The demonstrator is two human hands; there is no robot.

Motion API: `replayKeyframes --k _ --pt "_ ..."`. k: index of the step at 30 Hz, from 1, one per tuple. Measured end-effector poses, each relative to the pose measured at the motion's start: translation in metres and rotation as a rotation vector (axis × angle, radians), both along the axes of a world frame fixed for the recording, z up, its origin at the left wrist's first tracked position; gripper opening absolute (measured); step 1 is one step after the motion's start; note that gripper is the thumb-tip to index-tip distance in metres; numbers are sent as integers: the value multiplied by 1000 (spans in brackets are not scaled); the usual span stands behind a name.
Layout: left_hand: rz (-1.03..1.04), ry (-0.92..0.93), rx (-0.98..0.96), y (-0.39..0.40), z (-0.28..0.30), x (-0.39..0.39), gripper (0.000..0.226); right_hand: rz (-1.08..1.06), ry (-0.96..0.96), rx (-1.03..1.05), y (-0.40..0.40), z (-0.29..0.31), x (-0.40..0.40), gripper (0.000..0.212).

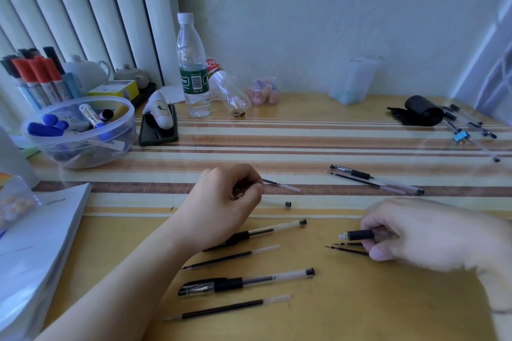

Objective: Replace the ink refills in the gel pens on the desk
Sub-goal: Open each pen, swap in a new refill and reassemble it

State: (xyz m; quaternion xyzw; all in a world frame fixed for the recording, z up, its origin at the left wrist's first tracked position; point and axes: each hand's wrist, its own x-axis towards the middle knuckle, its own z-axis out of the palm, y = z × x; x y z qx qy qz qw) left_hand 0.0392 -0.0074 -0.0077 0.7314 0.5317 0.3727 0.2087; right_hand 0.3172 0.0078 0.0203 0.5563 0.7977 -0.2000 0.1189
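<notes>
Just beyond your left hand (231, 196), a used-looking refill (281, 185) stuck out from the curled fingers, and a clear pen barrel (277, 203) with its black end cap lay right beside the knuckles; your fingers were closed around something slim, though what exactly sat inside the grip I could not tell. Your right hand (421, 232) pinched a black rubber grip section (357, 235) between thumb and fingers, with two thin refills (347, 248) lying just under the thumb. Below your left wrist lay two assembled gel pens (246, 281) and two loose refills (230, 309), close together. My worry was mix-up: old and new refills looked alike and sat near each other, so a spent one could easily have gone back into a barrel. The barrel near your left knuckles could also have rolled if your hand nudged it, and the small tip piece could have slipped from a loose pinch.
</notes>
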Motion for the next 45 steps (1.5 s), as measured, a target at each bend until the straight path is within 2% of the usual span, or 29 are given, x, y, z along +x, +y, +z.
replayKeyframes --k 6,12,15,18,22,26,28,30,33,39,45 --pt "-17 -15 -57 -3 1 3 16 -8 90 68 5 -2 5 12" --pt "-97 -108 -157 -8 1 13 12 -143 381 96 0 4 4 21" --pt "-172 -186 -216 -12 -2 20 10 -111 519 190 -3 8 -20 21" --pt "-227 -313 -227 -14 -1 27 13 -140 796 306 -14 5 -56 17" --pt "-225 -573 -225 -12 2 28 15 -131 972 263 -25 -8 -83 8" --pt "-178 -754 -280 -7 0 22 15 -168 1064 355 -17 -10 -73 11" --pt "-162 -927 -316 -3 4 15 11 -228 1143 364 -10 -7 -64 28" --pt "-151 -1089 -345 0 9 7 12 -243 1125 387 -5 -10 -59 37" --pt "-154 -1194 -372 2 12 0 14 -151 1011 459 -4 -19 -64 25" --pt "-111 -1254 -401 5 11 -4 14 -31 1068 394 -9 -25 -69 15" --pt "-124 -1213 -409 6 9 -3 15 41 1082 390 -13 -23 -70 26"
